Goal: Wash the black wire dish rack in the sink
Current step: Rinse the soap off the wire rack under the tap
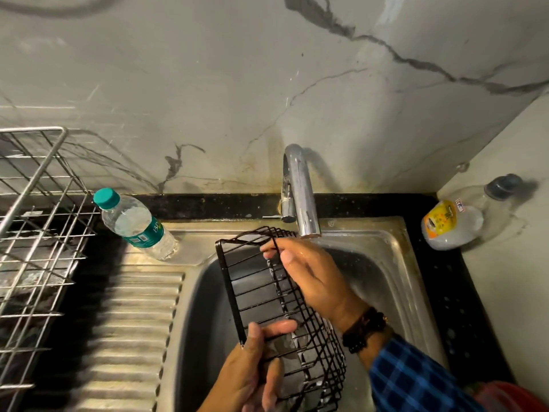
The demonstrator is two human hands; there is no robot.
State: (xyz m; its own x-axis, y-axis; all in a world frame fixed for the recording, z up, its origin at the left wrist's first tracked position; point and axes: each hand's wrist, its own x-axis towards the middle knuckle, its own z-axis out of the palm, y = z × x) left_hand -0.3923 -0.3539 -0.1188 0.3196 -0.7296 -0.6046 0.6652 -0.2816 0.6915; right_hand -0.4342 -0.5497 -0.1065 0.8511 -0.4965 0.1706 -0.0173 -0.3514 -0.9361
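Left hand (252, 371), right hand (312, 278) gripping black wire rack (282, 295) over sink (386, 263).

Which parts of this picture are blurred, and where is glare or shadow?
Head view: the silver wire rack and drainboard at left are smeared by blur; the tap gleams and casts a shadow on the wall; the black wire rack is fairly sharp.

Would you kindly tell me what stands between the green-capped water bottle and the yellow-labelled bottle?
The chrome tap stands between them, at the back of the sink, as the head view shows.
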